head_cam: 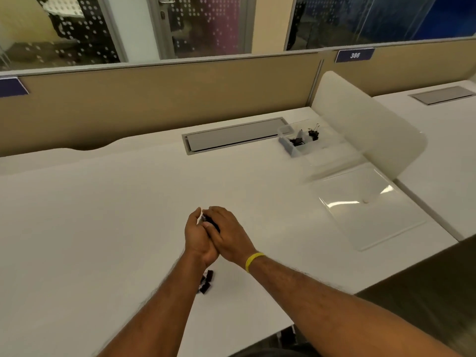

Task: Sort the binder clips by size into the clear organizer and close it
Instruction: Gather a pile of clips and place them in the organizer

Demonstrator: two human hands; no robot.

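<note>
Blue tag (pixel 355 55) on the partition read "386". Mid-worktop, the right hand (pixel 228 237) curled over binder clips (pixel 210 222), pressing them into the left hand (pixel 196 237), whose fingers were hidden, grip untellable. Loose clips (pixel 206 282) lay nearer the front edge; the clear organizer (pixel 292 148) sat open, far right.

One wide-angle camera worn on the head is looking forward and down across the white desk (pixel 103 215) from above its near edge, sitting close over it, with the partition (pixel 154 99) along its far edge crossing the upper frame.
</note>
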